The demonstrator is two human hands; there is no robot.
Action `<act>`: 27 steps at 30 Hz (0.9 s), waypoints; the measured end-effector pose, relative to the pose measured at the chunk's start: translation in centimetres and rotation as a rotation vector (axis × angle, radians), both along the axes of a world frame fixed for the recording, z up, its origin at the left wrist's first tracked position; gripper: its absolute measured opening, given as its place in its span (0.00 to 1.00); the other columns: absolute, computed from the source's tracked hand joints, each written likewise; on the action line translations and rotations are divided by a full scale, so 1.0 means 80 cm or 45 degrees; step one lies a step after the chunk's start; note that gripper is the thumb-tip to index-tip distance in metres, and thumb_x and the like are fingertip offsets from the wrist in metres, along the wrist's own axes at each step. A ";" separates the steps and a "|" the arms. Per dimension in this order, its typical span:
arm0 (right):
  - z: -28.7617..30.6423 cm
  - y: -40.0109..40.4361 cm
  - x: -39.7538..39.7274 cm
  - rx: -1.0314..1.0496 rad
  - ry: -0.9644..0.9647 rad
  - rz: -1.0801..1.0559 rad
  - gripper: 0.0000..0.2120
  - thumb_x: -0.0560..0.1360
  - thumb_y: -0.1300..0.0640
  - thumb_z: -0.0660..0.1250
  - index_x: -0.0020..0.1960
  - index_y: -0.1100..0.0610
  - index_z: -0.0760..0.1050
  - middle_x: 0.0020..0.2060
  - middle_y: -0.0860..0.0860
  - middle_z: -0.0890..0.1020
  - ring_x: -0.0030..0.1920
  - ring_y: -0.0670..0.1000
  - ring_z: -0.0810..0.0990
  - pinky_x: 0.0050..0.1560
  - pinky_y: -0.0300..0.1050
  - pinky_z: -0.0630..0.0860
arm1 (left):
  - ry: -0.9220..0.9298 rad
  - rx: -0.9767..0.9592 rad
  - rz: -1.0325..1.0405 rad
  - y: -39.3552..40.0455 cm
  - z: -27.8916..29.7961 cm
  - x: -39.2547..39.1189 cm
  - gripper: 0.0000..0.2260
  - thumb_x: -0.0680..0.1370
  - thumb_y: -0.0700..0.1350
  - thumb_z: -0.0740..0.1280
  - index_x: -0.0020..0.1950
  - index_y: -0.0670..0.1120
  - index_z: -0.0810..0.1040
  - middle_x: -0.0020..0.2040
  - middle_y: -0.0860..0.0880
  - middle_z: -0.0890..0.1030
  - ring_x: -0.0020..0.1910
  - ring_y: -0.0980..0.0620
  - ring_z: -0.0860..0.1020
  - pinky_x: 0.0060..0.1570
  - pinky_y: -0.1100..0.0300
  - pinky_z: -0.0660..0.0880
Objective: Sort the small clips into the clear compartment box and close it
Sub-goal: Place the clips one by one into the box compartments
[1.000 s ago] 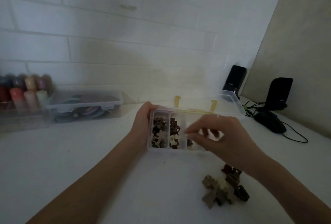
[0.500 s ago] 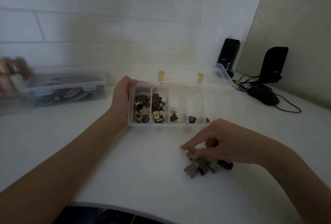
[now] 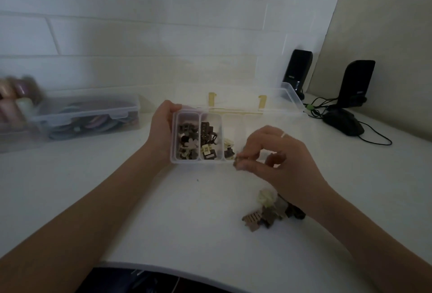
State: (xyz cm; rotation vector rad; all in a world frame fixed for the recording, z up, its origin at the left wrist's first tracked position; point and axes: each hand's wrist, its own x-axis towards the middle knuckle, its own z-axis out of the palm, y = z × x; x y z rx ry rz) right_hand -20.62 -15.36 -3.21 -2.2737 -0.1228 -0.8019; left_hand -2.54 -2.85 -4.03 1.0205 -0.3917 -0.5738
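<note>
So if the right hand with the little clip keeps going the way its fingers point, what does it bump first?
Probably the near wall of the clear compartment box. The right hand pinches a small clip just at that front edge, pointing left toward it; how high it hangs is hard to judge.

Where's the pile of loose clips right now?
In the head view, the loose clips lie on the white table, under the right wrist, nearer than the compartment box.
</note>
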 end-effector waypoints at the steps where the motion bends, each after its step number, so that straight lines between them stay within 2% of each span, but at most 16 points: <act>1: -0.002 0.001 0.003 -0.024 -0.077 -0.028 0.06 0.66 0.57 0.75 0.36 0.57 0.79 0.39 0.46 0.79 0.37 0.47 0.78 0.30 0.33 0.70 | 0.018 0.013 -0.008 0.000 0.000 -0.001 0.14 0.75 0.51 0.54 0.37 0.45 0.73 0.32 0.46 0.79 0.29 0.49 0.78 0.37 0.59 0.74; 3: -0.001 0.007 0.009 -0.089 -0.195 -0.008 0.06 0.67 0.60 0.74 0.37 0.60 0.78 0.39 0.50 0.79 0.37 0.48 0.78 0.32 0.36 0.73 | 0.045 0.027 -0.025 -0.001 -0.001 -0.001 0.17 0.75 0.52 0.54 0.36 0.45 0.77 0.34 0.44 0.79 0.28 0.48 0.78 0.34 0.59 0.74; 5: 0.005 0.022 0.018 -0.201 -0.245 0.043 0.05 0.68 0.62 0.73 0.37 0.61 0.78 0.37 0.52 0.79 0.36 0.48 0.77 0.34 0.37 0.74 | 0.071 0.018 -0.070 -0.001 -0.001 -0.002 0.23 0.76 0.53 0.53 0.31 0.44 0.80 0.31 0.43 0.79 0.25 0.48 0.78 0.29 0.62 0.74; 8: 0.026 0.047 0.045 -0.377 -0.243 0.050 0.05 0.70 0.64 0.72 0.38 0.61 0.76 0.36 0.52 0.79 0.37 0.50 0.77 0.36 0.44 0.76 | 0.062 -0.008 -0.080 -0.002 -0.002 0.000 0.19 0.76 0.50 0.53 0.33 0.44 0.75 0.28 0.44 0.74 0.23 0.50 0.74 0.26 0.65 0.71; 11: 0.043 0.062 0.082 -0.469 -0.245 0.014 0.04 0.71 0.65 0.69 0.39 0.62 0.75 0.35 0.54 0.78 0.36 0.53 0.76 0.36 0.53 0.75 | 0.067 -0.087 -0.085 -0.003 -0.005 0.003 0.24 0.77 0.46 0.51 0.23 0.47 0.74 0.23 0.48 0.71 0.22 0.54 0.72 0.25 0.68 0.69; 12: 0.046 0.066 0.091 -0.457 -0.226 -0.004 0.03 0.71 0.64 0.68 0.40 0.61 0.74 0.35 0.54 0.78 0.36 0.53 0.76 0.37 0.54 0.75 | 0.068 -0.116 -0.080 -0.004 -0.008 0.003 0.24 0.77 0.46 0.51 0.22 0.47 0.74 0.23 0.49 0.71 0.23 0.55 0.72 0.26 0.67 0.70; 14: 0.041 0.070 0.098 -0.407 -0.205 -0.031 0.03 0.71 0.62 0.68 0.41 0.60 0.74 0.36 0.53 0.78 0.37 0.52 0.75 0.38 0.52 0.75 | 0.052 -0.158 -0.050 -0.006 -0.011 0.005 0.22 0.77 0.45 0.53 0.23 0.49 0.74 0.25 0.50 0.71 0.25 0.55 0.73 0.29 0.65 0.71; 16: 0.026 0.073 0.090 -0.451 -0.195 -0.032 0.02 0.72 0.61 0.67 0.42 0.58 0.75 0.37 0.51 0.78 0.39 0.49 0.74 0.40 0.46 0.74 | 0.048 -0.118 0.030 -0.006 -0.013 0.010 0.23 0.78 0.45 0.54 0.22 0.49 0.71 0.23 0.50 0.70 0.22 0.55 0.71 0.25 0.68 0.68; 19: 0.002 0.067 0.081 -0.518 -0.171 -0.046 0.04 0.72 0.60 0.65 0.44 0.58 0.78 0.41 0.50 0.81 0.44 0.50 0.75 0.50 0.38 0.70 | 0.135 0.014 -0.004 -0.007 -0.012 0.016 0.12 0.72 0.52 0.60 0.33 0.45 0.71 0.29 0.47 0.70 0.25 0.51 0.70 0.25 0.66 0.68; 21: -0.004 0.059 0.082 -0.515 -0.170 -0.060 0.06 0.72 0.59 0.65 0.46 0.57 0.80 0.42 0.50 0.82 0.47 0.50 0.75 0.50 0.42 0.72 | 0.159 0.061 -0.005 -0.009 -0.015 0.020 0.11 0.69 0.54 0.62 0.37 0.46 0.69 0.31 0.47 0.67 0.26 0.51 0.68 0.26 0.64 0.67; 24: -0.005 0.057 0.082 -0.758 -0.163 -0.153 0.09 0.74 0.55 0.62 0.45 0.54 0.81 0.43 0.47 0.84 0.47 0.50 0.75 0.46 0.47 0.73 | 0.174 0.074 -0.005 -0.009 -0.017 0.022 0.12 0.73 0.53 0.60 0.37 0.46 0.70 0.29 0.48 0.68 0.24 0.51 0.69 0.25 0.65 0.67; 27: 0.015 0.063 0.079 -0.799 0.057 -0.196 0.08 0.74 0.51 0.63 0.47 0.48 0.81 0.44 0.44 0.83 0.46 0.49 0.73 0.46 0.47 0.67 | 0.133 0.087 0.011 -0.009 -0.016 0.023 0.12 0.73 0.53 0.59 0.36 0.45 0.72 0.29 0.47 0.71 0.25 0.50 0.71 0.26 0.64 0.68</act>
